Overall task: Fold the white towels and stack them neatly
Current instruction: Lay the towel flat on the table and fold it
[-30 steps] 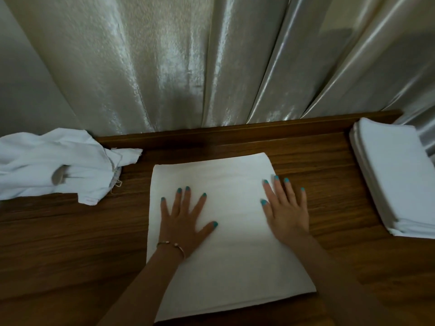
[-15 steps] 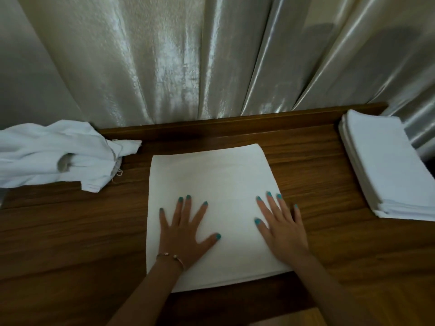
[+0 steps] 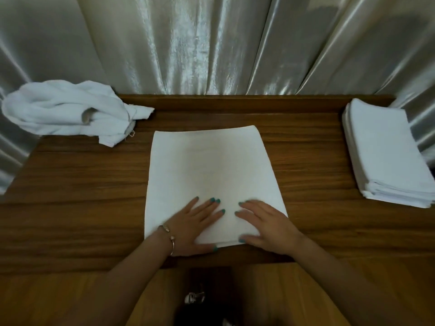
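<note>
a: which step is she doing?
b: she's flattening the half-folded towel [image 3: 211, 175] lying mid-table [image 3: 70, 208]; left hand [image 3: 195, 222] and right hand [image 3: 266, 224] are lying flat at its 6 o'clock edge, fingers straight, thumbs tucking under the edge, grasping nothing firmly

a: and next?
b: probably lifting that near edge toward 12 o'clock, then carrying it to the stack [image 3: 386, 156] at 3 o'clock; the crumpled towels [image 3: 63, 109] are waiting at 10 o'clock

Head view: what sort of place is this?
Probably a hotel or guest room: shiny silver-grey curtains behind a dark wooden table, with a neat stack of folded white towels for linen work.
</note>
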